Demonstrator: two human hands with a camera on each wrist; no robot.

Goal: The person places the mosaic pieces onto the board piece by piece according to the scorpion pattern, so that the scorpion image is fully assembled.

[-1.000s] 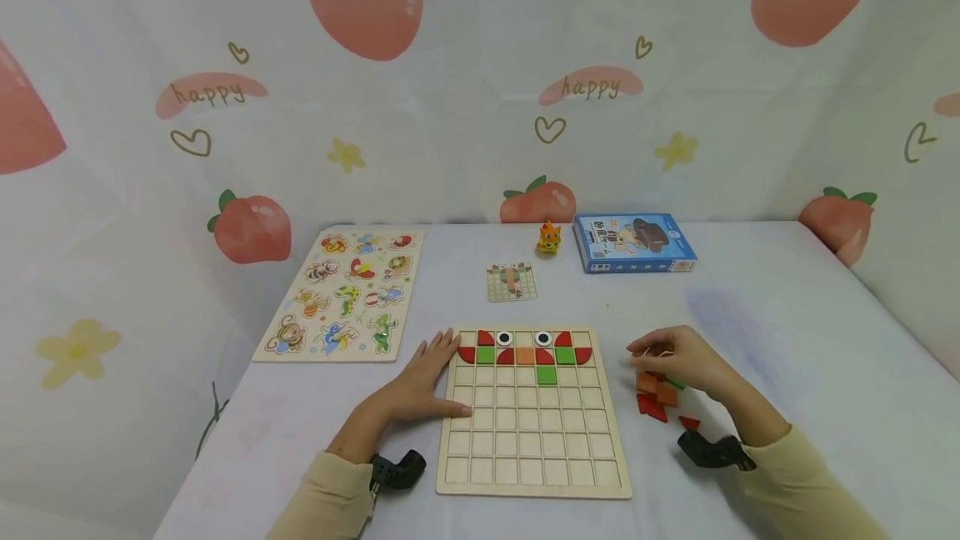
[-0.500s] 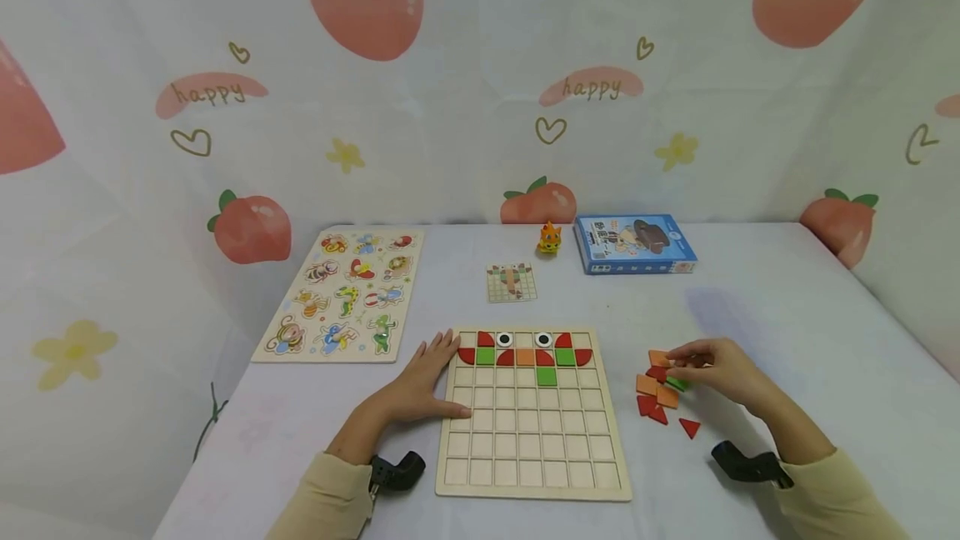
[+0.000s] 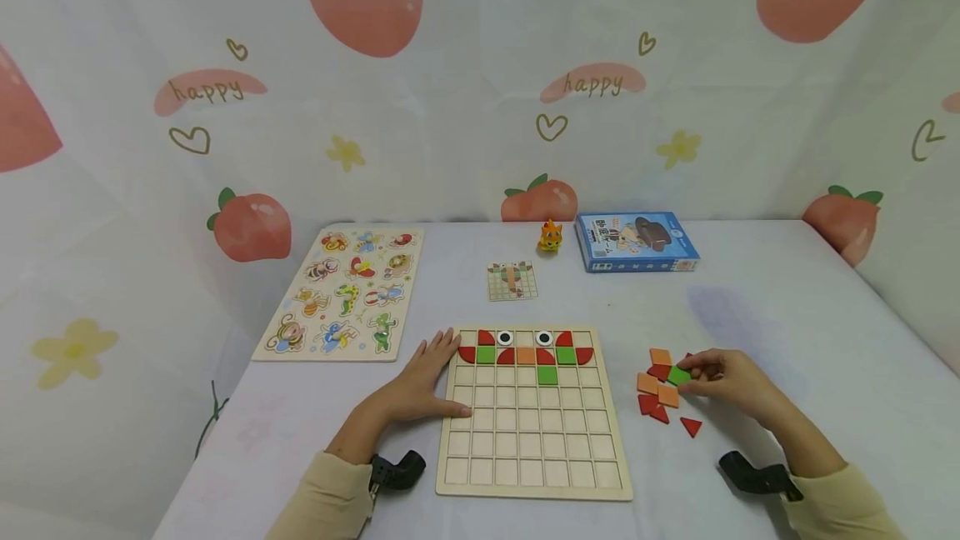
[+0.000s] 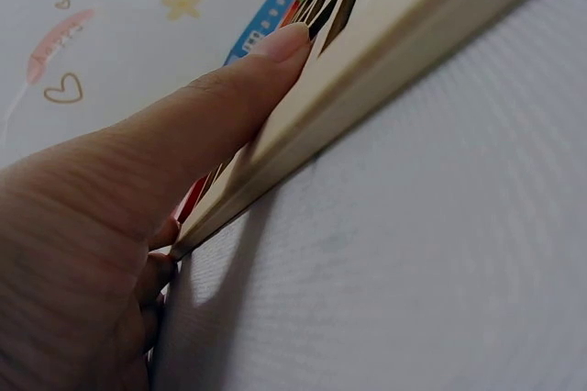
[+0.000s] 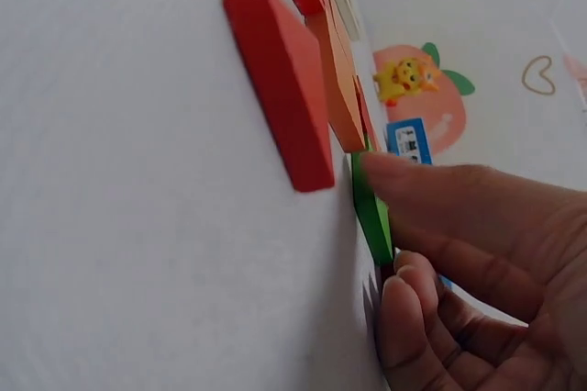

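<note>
The wooden grid board [image 3: 528, 471] lies flat, with red, green and orange tiles and two eye tiles in its top rows and a single green square tile [image 3: 547, 375] below them. My left hand [image 3: 416, 386] rests along its left edge, fingers straight and thumb [image 4: 229, 88] laid over the rim. To the right of the board, my right hand [image 3: 731, 377] pinches a green square tile [image 5: 370, 212] at the side of a small tile pile. Orange square tiles [image 3: 647, 383] and red tiles [image 3: 648, 404] overlap there, and one red triangle tile [image 3: 691, 427] sits apart, nearer the front.
Behind the board are a small pattern card [image 3: 512, 281], a yellow-orange toy figure [image 3: 550, 237] and a blue box [image 3: 637, 242]. An animal puzzle board [image 3: 341, 294] lies at the back left. A printed cloth [image 3: 450, 107] hangs behind the table.
My right hand has moved from the back of the pile toward the right and front, and now pinches the green square tile at its edge. The left hand has stayed in place.
</note>
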